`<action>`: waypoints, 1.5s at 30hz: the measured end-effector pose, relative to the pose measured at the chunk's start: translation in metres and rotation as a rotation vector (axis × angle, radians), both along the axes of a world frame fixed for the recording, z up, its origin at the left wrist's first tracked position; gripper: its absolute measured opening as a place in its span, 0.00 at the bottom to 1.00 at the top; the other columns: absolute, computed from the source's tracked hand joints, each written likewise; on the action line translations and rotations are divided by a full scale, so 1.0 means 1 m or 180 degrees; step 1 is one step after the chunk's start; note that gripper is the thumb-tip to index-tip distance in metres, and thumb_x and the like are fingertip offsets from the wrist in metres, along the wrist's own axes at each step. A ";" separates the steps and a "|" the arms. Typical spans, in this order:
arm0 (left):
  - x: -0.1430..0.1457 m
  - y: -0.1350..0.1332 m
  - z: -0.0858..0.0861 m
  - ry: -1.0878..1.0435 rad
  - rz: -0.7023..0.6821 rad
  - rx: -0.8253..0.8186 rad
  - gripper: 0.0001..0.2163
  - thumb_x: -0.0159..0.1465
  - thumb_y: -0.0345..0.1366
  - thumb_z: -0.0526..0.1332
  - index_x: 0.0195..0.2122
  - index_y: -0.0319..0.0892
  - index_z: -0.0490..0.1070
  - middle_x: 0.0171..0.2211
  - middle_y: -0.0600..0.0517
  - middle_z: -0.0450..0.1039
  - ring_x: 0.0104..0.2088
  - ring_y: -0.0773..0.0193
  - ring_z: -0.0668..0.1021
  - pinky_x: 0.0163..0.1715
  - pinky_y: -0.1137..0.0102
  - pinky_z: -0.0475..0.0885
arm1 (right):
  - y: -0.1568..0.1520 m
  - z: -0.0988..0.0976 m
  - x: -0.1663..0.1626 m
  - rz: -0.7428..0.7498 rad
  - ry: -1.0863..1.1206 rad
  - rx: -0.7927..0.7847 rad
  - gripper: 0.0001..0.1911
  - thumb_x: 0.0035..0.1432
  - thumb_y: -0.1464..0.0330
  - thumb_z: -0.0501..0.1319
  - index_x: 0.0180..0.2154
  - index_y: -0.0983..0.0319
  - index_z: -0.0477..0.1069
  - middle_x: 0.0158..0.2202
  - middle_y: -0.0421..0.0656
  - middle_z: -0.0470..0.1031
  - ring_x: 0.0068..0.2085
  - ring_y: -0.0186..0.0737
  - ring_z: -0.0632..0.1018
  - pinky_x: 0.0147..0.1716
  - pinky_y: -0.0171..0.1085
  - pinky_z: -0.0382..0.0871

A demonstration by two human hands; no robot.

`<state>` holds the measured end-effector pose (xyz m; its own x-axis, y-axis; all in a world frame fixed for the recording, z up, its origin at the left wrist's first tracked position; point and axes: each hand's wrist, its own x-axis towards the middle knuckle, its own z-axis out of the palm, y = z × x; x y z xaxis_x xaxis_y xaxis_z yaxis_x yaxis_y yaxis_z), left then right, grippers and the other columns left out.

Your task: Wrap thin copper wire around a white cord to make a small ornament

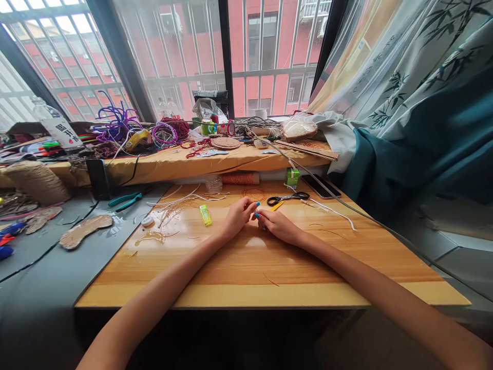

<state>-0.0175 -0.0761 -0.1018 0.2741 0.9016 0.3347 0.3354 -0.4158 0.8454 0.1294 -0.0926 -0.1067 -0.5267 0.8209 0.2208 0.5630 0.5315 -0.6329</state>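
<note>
Above the middle of the wooden table, my left hand (239, 218) and my right hand (280, 226) meet at the fingertips. Both have bent, pinching fingers with blue nails. Something small and thin seems to sit between them, but I cannot make out what it is. Left of my left hand lies a yellow-green lighter (206, 216). Just beyond the right hand are black-handled scissors (288, 198) and a small yellow piece (276, 206). A loose coil of orange thread (254, 194) lies behind the hands, in front of an orange thread spool (241, 178).
White cords (192, 195) and thread scraps litter the table's left side, beside a wet patch (152, 237). A phone (321, 186) and green carton (292, 178) stand at the back right. Teal pliers (125, 201) lie left. A cluttered ledge (173, 163) runs behind.
</note>
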 end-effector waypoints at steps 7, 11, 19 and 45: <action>0.000 -0.001 0.000 0.0109 0.0112 0.0124 0.10 0.57 0.40 0.51 0.22 0.40 0.59 0.14 0.59 0.58 0.17 0.74 0.61 0.20 0.77 0.56 | 0.000 -0.001 -0.002 -0.0027 -0.0198 0.0009 0.13 0.58 0.63 0.43 0.28 0.61 0.58 0.25 0.40 0.65 0.25 0.31 0.65 0.27 0.33 0.57; 0.002 -0.003 0.001 0.0194 0.0163 0.0234 0.09 0.56 0.38 0.52 0.23 0.40 0.59 0.17 0.58 0.58 0.18 0.74 0.61 0.21 0.77 0.57 | 0.001 -0.004 -0.001 0.0015 -0.0180 0.0059 0.12 0.58 0.64 0.42 0.28 0.62 0.57 0.24 0.41 0.65 0.25 0.31 0.64 0.28 0.33 0.57; 0.000 -0.002 -0.001 -0.0143 -0.0317 0.0038 0.08 0.55 0.38 0.53 0.30 0.39 0.65 0.20 0.57 0.61 0.17 0.75 0.62 0.19 0.77 0.58 | 0.001 0.003 0.000 0.0167 0.0104 -0.0230 0.14 0.58 0.66 0.42 0.25 0.62 0.59 0.23 0.40 0.65 0.25 0.31 0.65 0.29 0.33 0.59; -0.001 0.003 -0.005 -0.0403 -0.0267 -0.0112 0.11 0.57 0.39 0.52 0.33 0.37 0.67 0.20 0.56 0.62 0.18 0.75 0.62 0.18 0.78 0.58 | 0.003 0.006 0.003 0.0258 0.0821 -0.0868 0.13 0.55 0.61 0.47 0.29 0.64 0.61 0.22 0.37 0.63 0.17 0.25 0.60 0.17 0.29 0.54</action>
